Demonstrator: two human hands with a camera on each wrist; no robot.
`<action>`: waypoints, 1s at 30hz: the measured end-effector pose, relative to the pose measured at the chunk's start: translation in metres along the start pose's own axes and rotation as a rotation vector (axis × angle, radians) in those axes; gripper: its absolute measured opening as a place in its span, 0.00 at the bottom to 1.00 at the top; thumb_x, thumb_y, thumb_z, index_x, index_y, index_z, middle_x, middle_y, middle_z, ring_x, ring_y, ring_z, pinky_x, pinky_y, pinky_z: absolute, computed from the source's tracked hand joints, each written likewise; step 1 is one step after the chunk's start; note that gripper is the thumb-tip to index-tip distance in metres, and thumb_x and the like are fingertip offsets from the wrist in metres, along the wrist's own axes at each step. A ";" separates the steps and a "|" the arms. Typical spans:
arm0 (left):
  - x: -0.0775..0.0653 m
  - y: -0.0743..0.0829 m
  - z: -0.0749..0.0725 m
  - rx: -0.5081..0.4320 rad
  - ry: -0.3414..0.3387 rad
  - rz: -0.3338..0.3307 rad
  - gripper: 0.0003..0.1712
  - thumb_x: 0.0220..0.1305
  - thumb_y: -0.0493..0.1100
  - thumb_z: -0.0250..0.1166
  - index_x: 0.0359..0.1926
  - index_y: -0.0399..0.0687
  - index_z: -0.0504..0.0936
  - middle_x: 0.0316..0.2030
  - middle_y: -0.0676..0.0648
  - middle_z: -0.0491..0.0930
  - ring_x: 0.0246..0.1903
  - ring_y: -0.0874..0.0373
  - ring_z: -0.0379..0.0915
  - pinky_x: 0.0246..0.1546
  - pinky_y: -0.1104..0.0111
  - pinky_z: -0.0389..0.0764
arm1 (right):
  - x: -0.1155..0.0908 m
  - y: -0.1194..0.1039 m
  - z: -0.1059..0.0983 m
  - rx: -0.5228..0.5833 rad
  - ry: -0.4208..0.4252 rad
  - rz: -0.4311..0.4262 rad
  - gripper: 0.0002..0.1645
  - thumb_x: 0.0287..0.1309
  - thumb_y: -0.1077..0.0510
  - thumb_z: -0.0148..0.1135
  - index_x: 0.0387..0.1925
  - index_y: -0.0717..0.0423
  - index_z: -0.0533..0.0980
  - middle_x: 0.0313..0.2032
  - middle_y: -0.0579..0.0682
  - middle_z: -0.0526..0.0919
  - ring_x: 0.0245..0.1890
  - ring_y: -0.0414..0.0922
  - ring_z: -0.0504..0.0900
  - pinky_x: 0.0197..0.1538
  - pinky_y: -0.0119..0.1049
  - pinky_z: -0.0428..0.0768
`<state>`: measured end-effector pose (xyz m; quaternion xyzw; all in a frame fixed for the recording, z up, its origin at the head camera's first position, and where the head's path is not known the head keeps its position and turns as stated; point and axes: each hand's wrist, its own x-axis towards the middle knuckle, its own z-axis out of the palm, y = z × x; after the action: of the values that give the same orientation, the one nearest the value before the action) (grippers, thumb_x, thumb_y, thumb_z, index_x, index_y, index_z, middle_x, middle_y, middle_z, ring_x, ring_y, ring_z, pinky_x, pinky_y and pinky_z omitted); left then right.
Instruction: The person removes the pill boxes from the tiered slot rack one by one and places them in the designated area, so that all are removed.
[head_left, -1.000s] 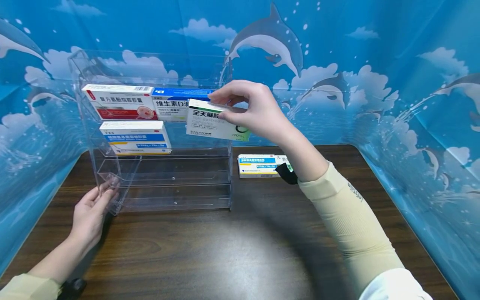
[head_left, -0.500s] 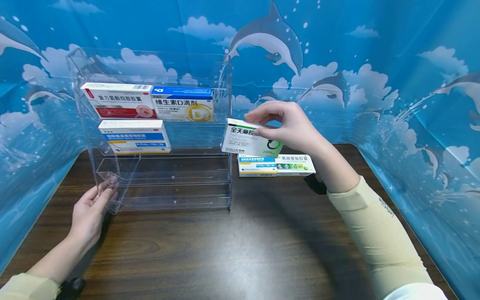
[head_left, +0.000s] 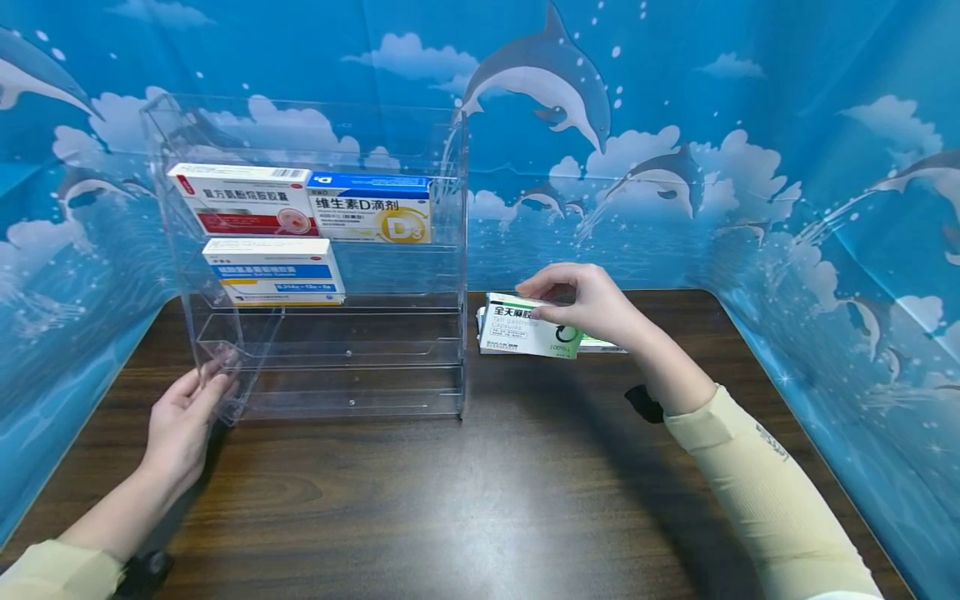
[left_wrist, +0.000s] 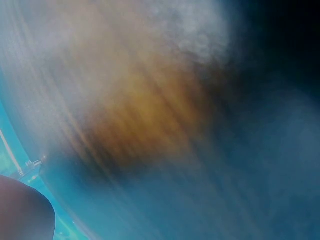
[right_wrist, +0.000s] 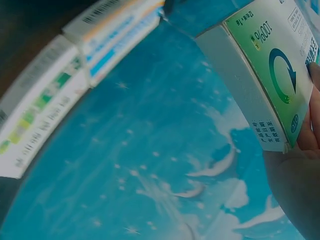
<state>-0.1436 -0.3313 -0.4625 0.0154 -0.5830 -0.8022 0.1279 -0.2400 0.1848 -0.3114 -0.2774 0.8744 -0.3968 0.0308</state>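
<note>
Head view is showing me the right hand (head_left: 581, 300) pinching a flat carton (head_left: 517, 335) by its upper edge, just right of the clear rack (head_left: 405, 354). The carton is displaying a white front shading to green at its right end, with a dark green stripe along the top. On the right wrist view I am seeing a pale narrow side and a dark blue arrow curling round on the green.

I am reading 全天麻, "Tall gastrodia Capsules" and "100%"; a finger is covering part of the title. The carton is overlapping two boxes lying on the far right of the counter (head_left: 337, 500), and I cannot tell whether it is touching them. In the rack, a red-and-white box (head_left: 243, 204) is carrying 复方氨酚烷胺胶囊, and a blue-topped box (head_left: 371, 212) is carrying 维生素D滴剂 and "D3". A blue-striped box (head_left: 273, 275) is sitting one tier lower.

The right forearm is slanting in from the near right, thumb lying on the carton's front. The left hand (head_left: 183, 412) is gripping the rack low on its left side; the left wrist view is blurring heavily.
</note>
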 end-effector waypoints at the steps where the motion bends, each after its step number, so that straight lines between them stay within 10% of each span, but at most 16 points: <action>1: 0.000 0.000 0.000 -0.001 0.000 0.005 0.21 0.79 0.28 0.57 0.53 0.57 0.88 0.50 0.63 0.90 0.49 0.75 0.87 0.50 0.84 0.85 | 0.000 0.003 0.003 0.004 -0.004 0.006 0.19 0.66 0.69 0.71 0.57 0.58 0.86 0.54 0.56 0.89 0.51 0.50 0.88 0.58 0.45 0.89; 30: 0.000 0.003 0.003 0.003 0.008 0.011 0.19 0.78 0.29 0.59 0.52 0.56 0.88 0.49 0.63 0.90 0.48 0.75 0.87 0.50 0.83 0.86 | -0.001 0.069 0.067 0.073 -0.107 0.121 0.14 0.65 0.68 0.71 0.51 0.59 0.88 0.49 0.57 0.92 0.47 0.51 0.90 0.52 0.41 0.91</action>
<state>-0.1436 -0.3296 -0.4592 0.0158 -0.5836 -0.8006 0.1347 -0.2526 0.1766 -0.4068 -0.2436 0.8716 -0.4106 0.1113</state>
